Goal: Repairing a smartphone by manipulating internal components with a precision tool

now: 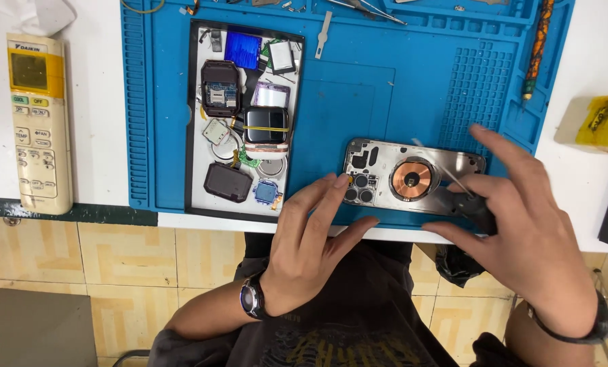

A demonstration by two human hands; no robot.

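An opened phone back housing (pixel 385 166) with a copper coil (pixel 411 179) and camera cluster (pixel 360 189) lies on the blue work mat (pixel 399 88). My left hand (pixel 312 234) rests at the housing's near left corner, fingertips touching beside the camera cluster. My right hand (pixel 521 217) grips a thin black-handled tool (pixel 462 189) whose metal tip points over the housing's right half.
A tray (pixel 196 136) of smartwatch parts sits on the mat's left side. A remote control (pixel 40 122) lies on the white table at left. Tweezers (pixel 368 10) and a patterned pen-like tool (pixel 536 47) lie at the mat's far edge. A yellow-topped block (pixel 596 122) sits at right.
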